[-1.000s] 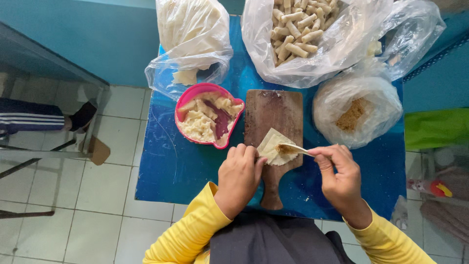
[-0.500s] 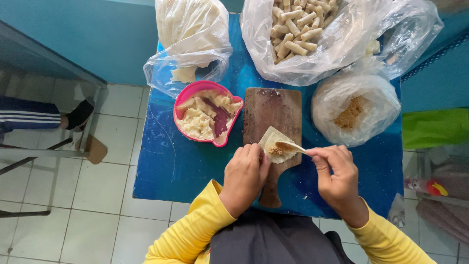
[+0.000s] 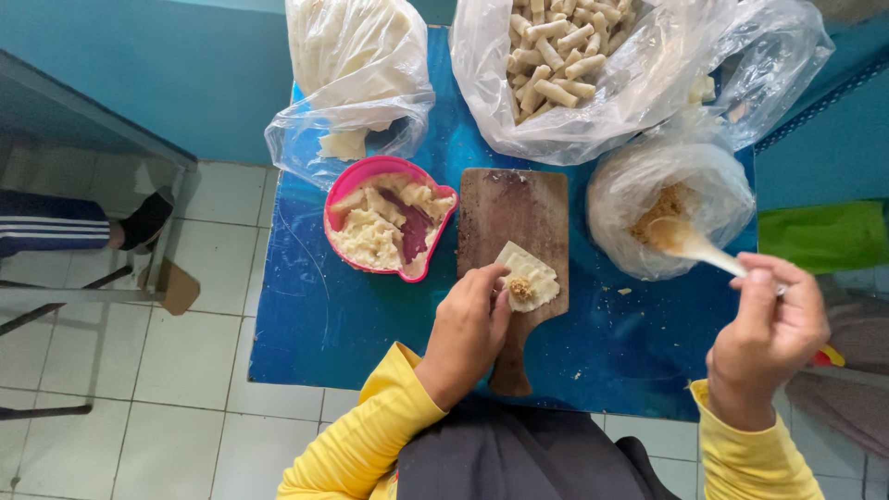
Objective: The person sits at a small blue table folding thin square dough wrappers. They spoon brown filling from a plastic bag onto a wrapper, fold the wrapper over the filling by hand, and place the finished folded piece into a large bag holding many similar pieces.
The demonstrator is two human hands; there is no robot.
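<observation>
so the spoon has left the wrapper now. half a second back it was still over the little square of dough, dropping filling on it; now the right hand has swung out to the right and the spoon's bowl is dipped at the mouth of the clear bag of brownish filling. the right hand's grip is closed around the spoon handle, thumb and fingers pinched on it.

the dough wrapper sits on the lower part of the wooden cutting board, with a small dab of brown filling near its near edge. the left hand hasn't really moved, its fingertips are pressed on the wrapper's left edge, pinning it flat. not holding anything as such, fingers just curled down and touching.

my read: the wrapper is loaded and the spoon is either being parked or going for a refill, can't tell which.

around it on the blue tabletop: a pink bowl with pale dough bits just left of the board, a bag of wrappers behind that, and a big bag of finished rolls at the back. someone else's leg and shoe shows off to the left on the tiled floor.
</observation>
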